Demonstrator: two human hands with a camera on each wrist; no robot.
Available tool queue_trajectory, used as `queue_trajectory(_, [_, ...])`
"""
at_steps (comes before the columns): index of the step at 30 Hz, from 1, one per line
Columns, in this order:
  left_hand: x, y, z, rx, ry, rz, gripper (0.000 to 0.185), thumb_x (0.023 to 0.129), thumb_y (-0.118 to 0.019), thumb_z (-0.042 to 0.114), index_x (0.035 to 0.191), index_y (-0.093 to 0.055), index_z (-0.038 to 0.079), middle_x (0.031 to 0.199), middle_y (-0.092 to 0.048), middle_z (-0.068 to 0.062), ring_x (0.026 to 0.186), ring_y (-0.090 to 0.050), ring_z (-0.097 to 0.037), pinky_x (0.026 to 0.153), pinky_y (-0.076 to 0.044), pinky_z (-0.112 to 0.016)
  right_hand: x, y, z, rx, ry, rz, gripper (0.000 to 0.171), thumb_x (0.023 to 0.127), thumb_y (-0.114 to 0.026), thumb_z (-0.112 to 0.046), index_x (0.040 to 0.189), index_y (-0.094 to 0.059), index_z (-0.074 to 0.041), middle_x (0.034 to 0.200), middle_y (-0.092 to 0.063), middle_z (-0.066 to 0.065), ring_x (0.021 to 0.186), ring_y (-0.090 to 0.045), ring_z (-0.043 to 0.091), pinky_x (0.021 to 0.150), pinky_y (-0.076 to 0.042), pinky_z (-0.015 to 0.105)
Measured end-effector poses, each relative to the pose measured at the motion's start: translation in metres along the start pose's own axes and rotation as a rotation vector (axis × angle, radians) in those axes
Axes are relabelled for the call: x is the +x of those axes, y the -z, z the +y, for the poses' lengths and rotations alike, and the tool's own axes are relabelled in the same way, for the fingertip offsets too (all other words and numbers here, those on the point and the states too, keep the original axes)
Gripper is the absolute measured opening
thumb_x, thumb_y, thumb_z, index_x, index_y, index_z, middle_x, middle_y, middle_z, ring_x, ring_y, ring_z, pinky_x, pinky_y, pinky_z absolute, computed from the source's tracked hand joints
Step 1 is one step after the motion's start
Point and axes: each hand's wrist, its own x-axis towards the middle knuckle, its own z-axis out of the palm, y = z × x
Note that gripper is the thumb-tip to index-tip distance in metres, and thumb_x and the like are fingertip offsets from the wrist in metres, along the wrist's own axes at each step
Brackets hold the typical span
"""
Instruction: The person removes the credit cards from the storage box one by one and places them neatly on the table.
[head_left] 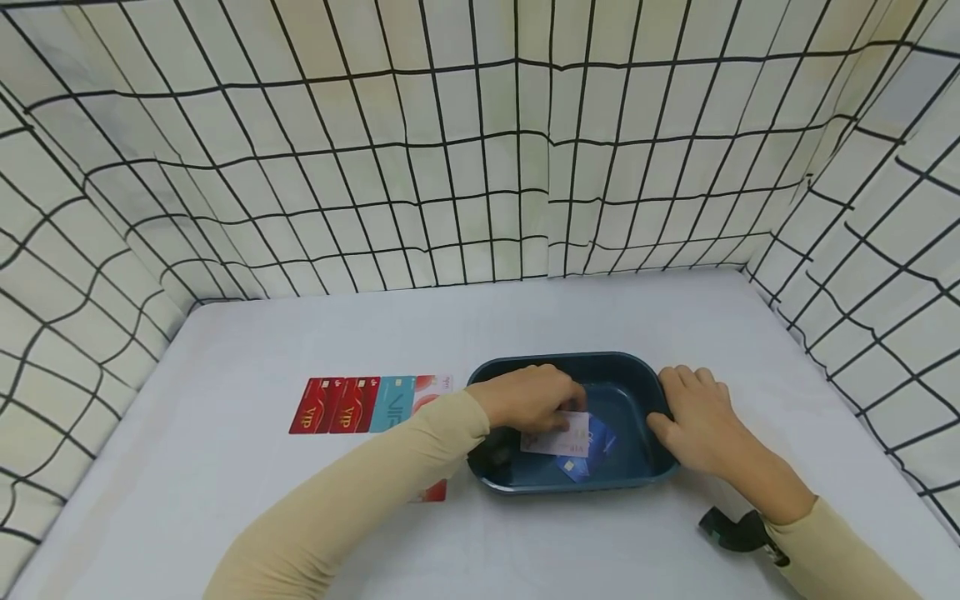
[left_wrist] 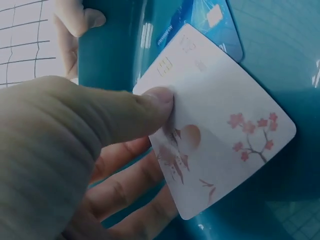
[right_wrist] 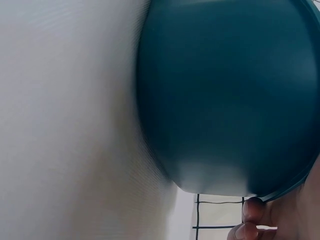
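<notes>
Closest to the person, the L hand (head_left: 534, 398) is reaching into the dark teal tray (head_left: 570, 364) & pinching a white card (left_wrist: 215, 125) w/ pink blossoms on it. The thumb (left_wrist: 155, 102) is pressing on top of the card, near its chip, & the other fingers are curling under it. The card is sitting low inside the tray, tilted, just over a blue card (head_left: 588, 450) lying on the tray's bottom.

The R hand (head_left: 697, 421) is holding the tray's right side. Its fingers are curling over the rim, w/ the thumb on the inside wall.

The tray is sitting on a white table (head_left: 225, 500). Left of the tray, a row of cards is lying flat: 2 red VIP cards (head_left: 333, 405), a light blue card (head_left: 392, 402) & a pale one touching it. Another red card (head_left: 433, 492) is peeking out by the tray's near left corner, under the L sleeve.

Behind the tray, a checked cloth (head_left: 480, 167) is hanging as a wall.
</notes>
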Motion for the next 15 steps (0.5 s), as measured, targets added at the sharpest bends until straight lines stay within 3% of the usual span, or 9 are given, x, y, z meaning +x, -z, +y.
queue_trajectory(15, [-0.0103, 0.0102, 0.0020, 0.011, -0.001, 0.027, 0.022, 0.098, -0.071, 0.019, 0.120, -0.070, 0.017, 0.102, -0.073, 0.001, 0.083, -0.061, -0.006, 0.075, -0.052, -0.018, -0.0017, 0.0022, -0.0014, -0.039, -0.008, -0.007, 0.027, 0.090, -0.058, -0.023, 0.105, -0.054, -0.001, 0.094, -0.052, 0.010, 0.085, -0.037, 0.027, 0.071, -0.024, 0.038])
